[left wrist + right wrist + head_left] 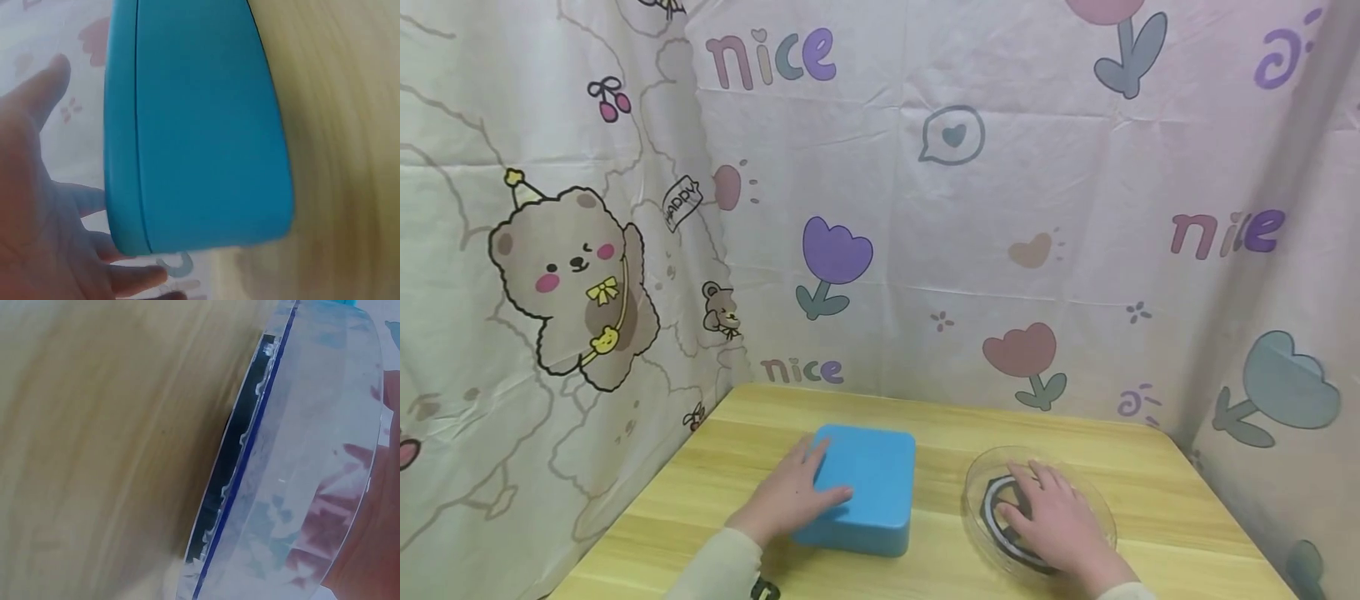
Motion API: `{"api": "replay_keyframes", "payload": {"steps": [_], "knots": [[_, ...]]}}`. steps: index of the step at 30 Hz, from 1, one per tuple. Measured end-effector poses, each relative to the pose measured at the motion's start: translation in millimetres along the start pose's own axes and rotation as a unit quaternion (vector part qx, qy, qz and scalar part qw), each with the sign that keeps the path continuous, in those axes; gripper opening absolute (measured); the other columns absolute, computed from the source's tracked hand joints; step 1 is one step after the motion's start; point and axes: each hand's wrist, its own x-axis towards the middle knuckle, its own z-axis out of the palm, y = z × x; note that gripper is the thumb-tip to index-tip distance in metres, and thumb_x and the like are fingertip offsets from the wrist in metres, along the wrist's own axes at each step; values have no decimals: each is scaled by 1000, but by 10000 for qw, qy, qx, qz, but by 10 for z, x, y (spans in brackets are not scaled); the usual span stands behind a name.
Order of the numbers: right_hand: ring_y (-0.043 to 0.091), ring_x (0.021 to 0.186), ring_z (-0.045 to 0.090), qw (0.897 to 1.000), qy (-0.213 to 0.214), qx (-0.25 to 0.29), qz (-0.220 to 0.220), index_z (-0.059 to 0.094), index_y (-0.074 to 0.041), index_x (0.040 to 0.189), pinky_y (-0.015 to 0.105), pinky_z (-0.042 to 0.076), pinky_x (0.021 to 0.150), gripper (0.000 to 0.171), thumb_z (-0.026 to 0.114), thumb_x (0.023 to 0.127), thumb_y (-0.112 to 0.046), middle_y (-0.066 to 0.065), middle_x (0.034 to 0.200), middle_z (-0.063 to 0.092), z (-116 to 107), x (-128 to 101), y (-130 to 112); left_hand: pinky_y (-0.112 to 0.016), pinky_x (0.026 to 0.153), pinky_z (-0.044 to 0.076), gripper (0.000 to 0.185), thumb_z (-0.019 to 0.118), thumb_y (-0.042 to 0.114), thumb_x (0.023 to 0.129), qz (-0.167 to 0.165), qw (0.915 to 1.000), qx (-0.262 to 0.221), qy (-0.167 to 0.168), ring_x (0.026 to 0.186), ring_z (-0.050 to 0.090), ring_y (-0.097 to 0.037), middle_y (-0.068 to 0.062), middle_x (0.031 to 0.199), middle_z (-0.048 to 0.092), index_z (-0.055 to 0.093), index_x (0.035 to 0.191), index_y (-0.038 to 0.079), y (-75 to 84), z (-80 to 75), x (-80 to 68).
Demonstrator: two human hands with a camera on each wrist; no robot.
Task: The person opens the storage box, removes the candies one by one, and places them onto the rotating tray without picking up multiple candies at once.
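Left hand (792, 493) spread at the box (874, 479), right hand (1062, 518) loose over the clear tub (294, 444), neither gripping, so a sideways push could skid either along the counter (942, 427).

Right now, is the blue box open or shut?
The blue box is shut: the left wrist view shows its lid meeting the body along one thin seam.

Soft, even light washes the pale printed fabric backdrop (910, 200) in my head view, dimming toward the folds at right; my wrist feeds run hazier, the yellow wood-grain tabletop (344, 137) blurred, the clear round plastic container (319, 412) flecked with glints.
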Motion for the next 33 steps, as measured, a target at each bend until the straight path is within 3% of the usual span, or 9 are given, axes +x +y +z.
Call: {"api": "replay_keyframes", "payload": {"steps": [7, 15, 20, 27, 33], "knots": [[49, 134, 43, 9999, 123, 23, -31, 52, -15, 149, 71, 34, 103, 68, 65, 94, -54, 23, 147, 48, 16, -26, -3, -69, 109, 28, 109, 66, 72, 82, -279, 9973, -625, -283, 143, 31, -49, -23, 164, 22, 23, 162, 12, -172, -27, -74], [48, 133, 44, 9999, 147, 16, -15, 52, -16, 149, 72, 35, 102, 69, 65, 94, -55, 23, 147, 49, 31, -26, 9, -70, 106, 32, 128, 81, 64, 72, -559, 9886, -1239, -649, 136, 42, -50, -28, 158, 32, 12, 163, 8, -311, -3, -120], [47, 133, 45, 9999, 163, -5, -34, 53, -16, 148, 72, 36, 101, 68, 66, 94, -54, 22, 146, 50, 25, -23, 6, -73, 102, 34, 135, 89, 54, 65, -409, 9850, -1505, -740, 128, 50, -49, -31, 152, 39, 8, 164, 11, -373, 10, -129], [47, 133, 45, 9997, 212, -80, -84, 53, -15, 148, 70, 36, 102, 68, 66, 93, -54, 22, 146, 50, 48, -31, 3, -72, 104, 32, 128, 92, 40, 67, 262, 9799, -1734, -953, 132, 46, -48, -28, 153, 40, 14, 161, 1, -453, 20, -154], [47, 134, 45, 9997, 213, -18, -104, 55, -15, 147, 69, 35, 104, 66, 68, 93, -51, 21, 146, 50, 76, -19, -11, -72, 102, 34, 116, 91, 43, 70, 121, 9836, -1560, -898, 129, 50, -47, -26, 146, 49, 27, 156, -2, -470, 34, -170]]}}
